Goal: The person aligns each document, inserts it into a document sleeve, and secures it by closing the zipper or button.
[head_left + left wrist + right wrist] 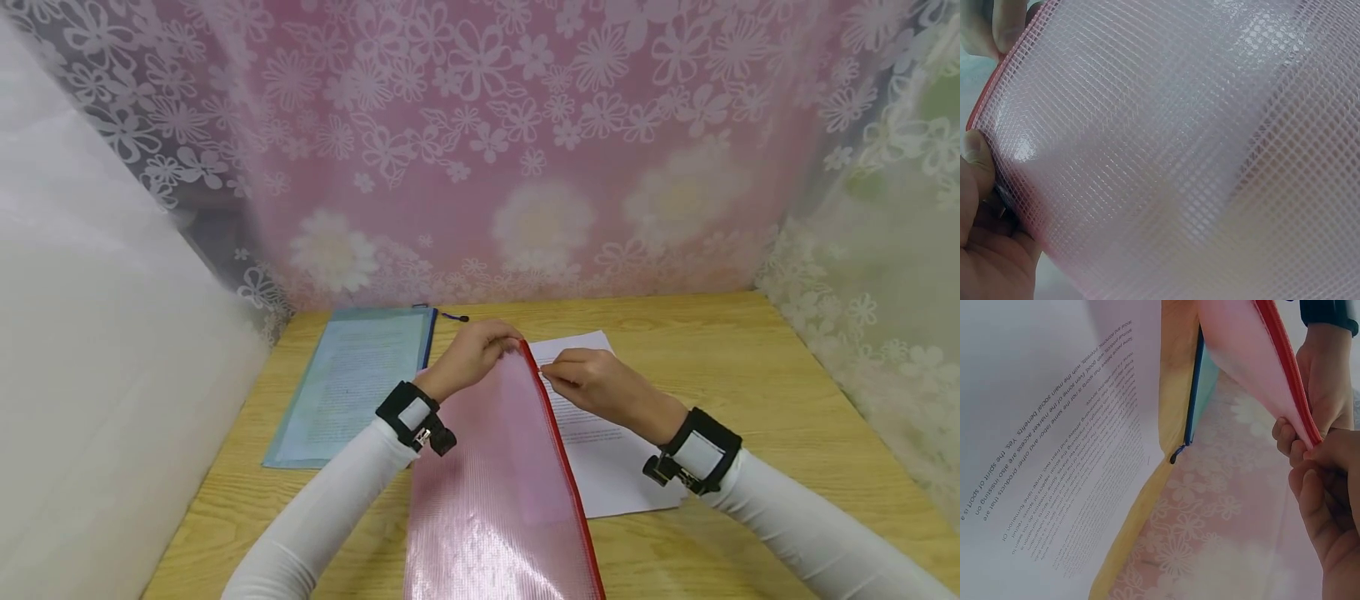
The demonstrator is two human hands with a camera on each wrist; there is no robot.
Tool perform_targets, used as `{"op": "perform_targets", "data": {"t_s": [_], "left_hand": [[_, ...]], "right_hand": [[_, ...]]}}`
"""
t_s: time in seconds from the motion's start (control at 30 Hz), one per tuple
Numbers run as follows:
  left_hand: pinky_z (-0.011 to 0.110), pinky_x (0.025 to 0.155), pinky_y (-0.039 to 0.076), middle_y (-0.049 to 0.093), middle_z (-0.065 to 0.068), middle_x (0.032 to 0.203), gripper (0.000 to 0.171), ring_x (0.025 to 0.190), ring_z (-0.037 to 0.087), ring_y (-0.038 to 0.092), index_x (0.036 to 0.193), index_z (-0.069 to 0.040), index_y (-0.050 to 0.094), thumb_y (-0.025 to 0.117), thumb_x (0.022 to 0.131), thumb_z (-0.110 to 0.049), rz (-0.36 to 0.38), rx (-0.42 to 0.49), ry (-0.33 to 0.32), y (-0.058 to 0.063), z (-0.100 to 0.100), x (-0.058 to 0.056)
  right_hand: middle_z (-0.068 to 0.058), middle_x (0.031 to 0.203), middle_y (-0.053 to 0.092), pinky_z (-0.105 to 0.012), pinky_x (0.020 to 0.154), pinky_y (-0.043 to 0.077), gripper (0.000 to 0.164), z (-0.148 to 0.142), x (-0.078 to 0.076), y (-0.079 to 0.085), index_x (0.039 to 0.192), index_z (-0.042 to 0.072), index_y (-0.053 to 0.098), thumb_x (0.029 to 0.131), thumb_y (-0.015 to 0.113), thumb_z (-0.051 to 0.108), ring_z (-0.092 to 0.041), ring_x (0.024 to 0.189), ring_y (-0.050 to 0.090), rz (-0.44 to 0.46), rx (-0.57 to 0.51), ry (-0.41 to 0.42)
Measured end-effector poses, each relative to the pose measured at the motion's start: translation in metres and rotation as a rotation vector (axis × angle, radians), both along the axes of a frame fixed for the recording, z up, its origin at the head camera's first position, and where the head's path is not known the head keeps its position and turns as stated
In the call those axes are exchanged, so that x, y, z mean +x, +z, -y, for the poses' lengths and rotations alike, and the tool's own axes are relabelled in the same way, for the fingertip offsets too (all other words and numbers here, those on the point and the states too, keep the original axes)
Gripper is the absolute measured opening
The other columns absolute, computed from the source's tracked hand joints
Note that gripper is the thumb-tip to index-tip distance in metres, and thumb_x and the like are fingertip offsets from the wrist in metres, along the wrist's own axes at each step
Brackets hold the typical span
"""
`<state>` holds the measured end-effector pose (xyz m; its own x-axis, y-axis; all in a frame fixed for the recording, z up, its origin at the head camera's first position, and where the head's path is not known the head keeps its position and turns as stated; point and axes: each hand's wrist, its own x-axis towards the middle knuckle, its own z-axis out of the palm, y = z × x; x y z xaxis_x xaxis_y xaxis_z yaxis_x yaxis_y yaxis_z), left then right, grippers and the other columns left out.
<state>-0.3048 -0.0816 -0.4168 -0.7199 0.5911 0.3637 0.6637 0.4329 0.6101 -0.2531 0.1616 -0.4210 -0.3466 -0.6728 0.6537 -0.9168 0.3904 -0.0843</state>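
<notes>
A pink mesh zip folder with a red zipper along its right edge slants up from the front of the table. My left hand grips its top right corner, thumb on the near face in the left wrist view. Just below that corner, my right hand pinches the zipper's end with thumb and forefinger; the pull itself is hidden by the fingers. In the right wrist view the right hand sits right at the zipper, close beside the left fingers.
Printed white sheets lie on the wooden table, partly behind the pink folder. At the left lies a blue zip folder holding printed paper, its dark zipper pull sticking out. Floral curtains hang behind the table.
</notes>
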Motion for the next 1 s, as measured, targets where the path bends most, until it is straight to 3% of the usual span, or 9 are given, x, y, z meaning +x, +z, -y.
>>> {"op": "perform_targets", "data": {"t_s": [0.5,0.73,1.0], "left_hand": [[0.025,0.075,0.054,0.075,0.009,0.096,0.016,0.083,0.016,0.067,0.106,-0.004,0.076,0.063,0.102,-0.011,0.012,-0.008,0.046,0.005,0.003,-0.007],[0.027,0.078,0.056,0.075,0.011,0.097,0.016,0.087,0.019,0.07,0.106,-0.002,0.077,0.063,0.101,-0.009,-0.002,-0.024,0.011,0.007,0.005,-0.007],[0.028,0.08,0.059,0.079,0.011,0.105,0.016,0.095,0.02,0.075,0.108,-0.003,0.079,0.067,0.099,-0.005,-0.035,-0.14,0.002,0.009,0.01,-0.012]], "right_hand": [[-0.002,0.08,0.071,-0.015,0.062,0.052,0.016,-0.001,0.0,-0.007,0.09,0.002,0.079,0.081,0.077,-0.011,-0.005,0.069,0.066,0.083,-0.029,0.042],[-0.001,0.081,0.072,-0.014,0.062,0.052,0.018,-0.001,0.003,-0.012,0.091,0.003,0.08,0.079,0.078,-0.011,-0.005,0.07,0.065,0.091,-0.023,0.052],[-0.002,0.081,0.071,-0.015,0.064,0.054,0.017,0.002,0.006,-0.019,0.09,0.002,0.079,0.079,0.079,-0.011,-0.007,0.071,0.067,0.077,0.005,0.076]]}}
